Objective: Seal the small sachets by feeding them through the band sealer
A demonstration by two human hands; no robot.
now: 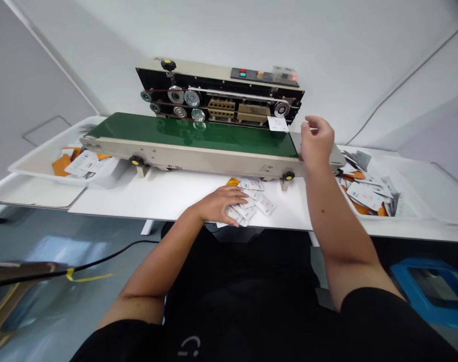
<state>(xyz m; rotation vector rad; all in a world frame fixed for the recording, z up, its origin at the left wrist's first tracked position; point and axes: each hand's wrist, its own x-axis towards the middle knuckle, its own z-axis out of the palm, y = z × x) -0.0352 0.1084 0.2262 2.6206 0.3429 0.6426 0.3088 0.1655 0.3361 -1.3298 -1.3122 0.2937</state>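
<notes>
My left hand (225, 202) lies with fingers spread over a loose pile of small white printed sachets (265, 204) at the table's front edge. An orange sachet (234, 181) pokes out behind its fingers. Past the right end of the green conveyor belt (214, 138), my right hand (318, 141) is raised with loosely curled fingers. A small gap shows between thumb and fingertips, and I see nothing in them. To its left, apart from the hand, one white sachet (278, 124) stands at the right-hand intake of the band sealing machine (221, 95), its upper edge at the machine.
On the left, a translucent bin (116, 173) holds white and orange sachets. Another bin (410, 211) on the right is heaped with sachets. Black knobs (288, 176) stick out below the conveyor. A black cable (111, 251) hangs at left; a blue plastic object (421, 306) stands lower right.
</notes>
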